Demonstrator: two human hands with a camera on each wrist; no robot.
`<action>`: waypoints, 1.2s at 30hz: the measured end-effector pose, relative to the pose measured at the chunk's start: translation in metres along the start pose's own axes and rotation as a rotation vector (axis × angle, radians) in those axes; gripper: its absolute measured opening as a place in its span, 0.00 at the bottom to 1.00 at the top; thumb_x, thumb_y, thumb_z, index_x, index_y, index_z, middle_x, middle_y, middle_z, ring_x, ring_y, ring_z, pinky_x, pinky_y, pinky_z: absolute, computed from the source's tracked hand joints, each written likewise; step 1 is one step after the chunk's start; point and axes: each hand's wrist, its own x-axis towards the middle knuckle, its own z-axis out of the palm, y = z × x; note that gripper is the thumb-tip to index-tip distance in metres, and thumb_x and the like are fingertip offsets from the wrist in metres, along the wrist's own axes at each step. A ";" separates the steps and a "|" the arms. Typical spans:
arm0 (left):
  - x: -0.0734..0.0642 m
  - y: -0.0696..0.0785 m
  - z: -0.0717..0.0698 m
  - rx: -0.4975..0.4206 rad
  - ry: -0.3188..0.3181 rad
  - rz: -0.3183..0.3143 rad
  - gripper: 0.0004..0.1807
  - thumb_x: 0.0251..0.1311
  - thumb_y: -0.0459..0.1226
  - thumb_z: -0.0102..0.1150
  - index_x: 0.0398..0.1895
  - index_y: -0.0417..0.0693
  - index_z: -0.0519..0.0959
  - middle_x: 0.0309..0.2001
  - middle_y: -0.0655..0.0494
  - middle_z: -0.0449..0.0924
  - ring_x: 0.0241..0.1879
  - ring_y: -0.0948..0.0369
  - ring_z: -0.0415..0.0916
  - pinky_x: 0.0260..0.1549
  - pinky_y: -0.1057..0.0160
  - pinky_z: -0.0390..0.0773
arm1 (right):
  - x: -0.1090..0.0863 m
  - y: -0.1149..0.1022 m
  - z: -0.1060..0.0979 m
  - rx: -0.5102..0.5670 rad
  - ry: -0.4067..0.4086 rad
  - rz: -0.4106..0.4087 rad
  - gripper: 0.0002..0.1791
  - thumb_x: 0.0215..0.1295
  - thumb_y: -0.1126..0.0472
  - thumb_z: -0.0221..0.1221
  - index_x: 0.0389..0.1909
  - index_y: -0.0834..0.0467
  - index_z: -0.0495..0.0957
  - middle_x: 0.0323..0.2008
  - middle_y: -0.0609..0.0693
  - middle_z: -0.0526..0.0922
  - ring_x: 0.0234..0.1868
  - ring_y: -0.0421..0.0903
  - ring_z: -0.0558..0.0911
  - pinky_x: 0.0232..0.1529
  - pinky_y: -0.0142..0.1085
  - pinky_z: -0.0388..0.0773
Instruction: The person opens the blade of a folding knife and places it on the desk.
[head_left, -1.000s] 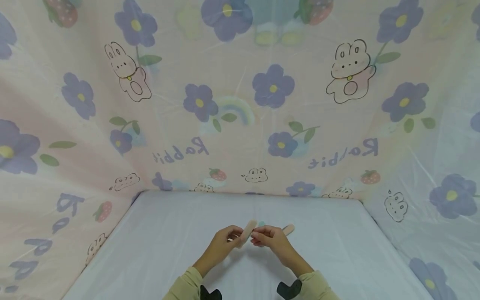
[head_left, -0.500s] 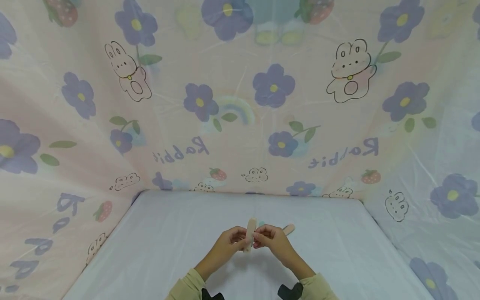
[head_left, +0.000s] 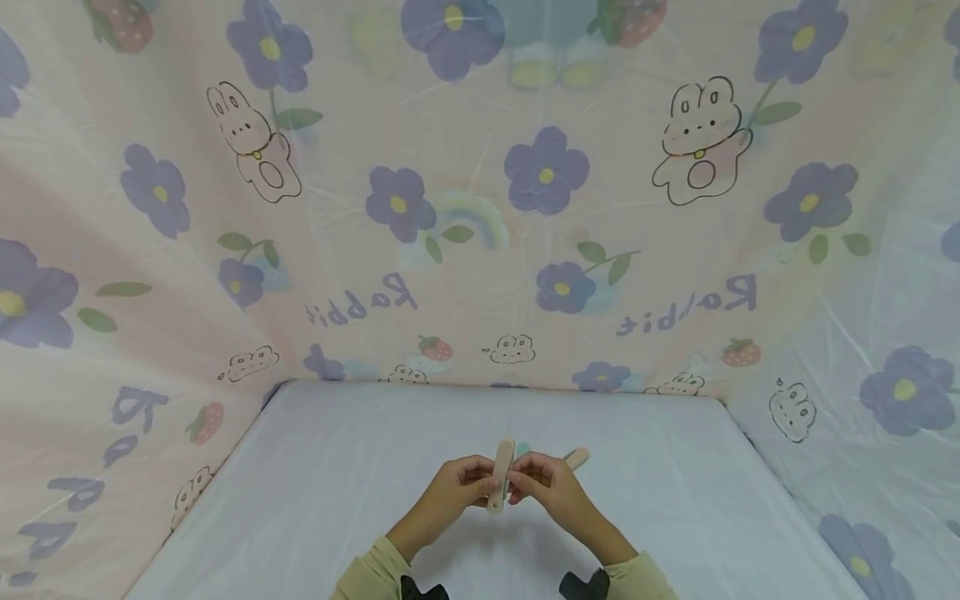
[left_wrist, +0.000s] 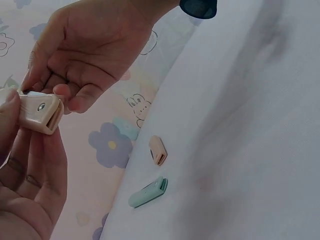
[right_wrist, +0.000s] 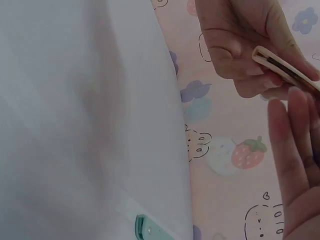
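Note:
My left hand (head_left: 459, 486) grips a peach-coloured folding knife (head_left: 501, 477) by its handle, thumb on the near face and fingers behind. The left wrist view shows the metal pivot and slotted end of this knife (left_wrist: 42, 111), with a strip of shiny metal along its upper edge. My right hand (head_left: 551, 483) is at the knife's right side, thumb and fingertips pinching at that edge. A long dark slot shows in the held knife (right_wrist: 282, 67) in the right wrist view, beside the right fingertips (right_wrist: 295, 100). Both hands are above the white table.
A second peach folding knife (left_wrist: 158, 150) and a mint green one (left_wrist: 148, 192) lie on the white table (head_left: 337, 467) beyond the hands. Patterned curtains (head_left: 465, 250) with flowers and rabbits surround the table at the back and sides.
The held knife has turned from a right-leaning slant to nearly upright in the head view and sits slightly nearer the body. Both hands follow it; the knives on the table stay put.

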 end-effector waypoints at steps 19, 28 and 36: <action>-0.001 0.003 -0.007 0.113 -0.042 -0.003 0.14 0.60 0.43 0.52 0.47 0.49 0.74 0.41 0.51 0.76 0.40 0.54 0.75 0.35 0.59 0.77 | -0.002 -0.017 0.007 -0.332 -0.014 -0.075 0.05 0.64 0.68 0.49 0.30 0.64 0.73 0.25 0.56 0.78 0.22 0.48 0.78 0.25 0.36 0.78; 0.000 -0.001 -0.007 0.131 -0.014 0.002 0.14 0.59 0.44 0.52 0.44 0.49 0.75 0.41 0.53 0.77 0.39 0.55 0.76 0.34 0.60 0.77 | -0.006 -0.008 0.012 -0.318 -0.025 -0.119 0.06 0.63 0.70 0.48 0.29 0.65 0.72 0.23 0.56 0.78 0.21 0.49 0.77 0.23 0.37 0.77; -0.002 -0.005 -0.008 0.102 -0.005 -0.001 0.14 0.59 0.44 0.53 0.43 0.47 0.75 0.41 0.52 0.77 0.39 0.55 0.76 0.34 0.60 0.78 | -0.009 -0.009 0.016 -0.293 -0.002 -0.113 0.06 0.63 0.71 0.49 0.27 0.67 0.71 0.22 0.58 0.77 0.22 0.51 0.77 0.24 0.37 0.77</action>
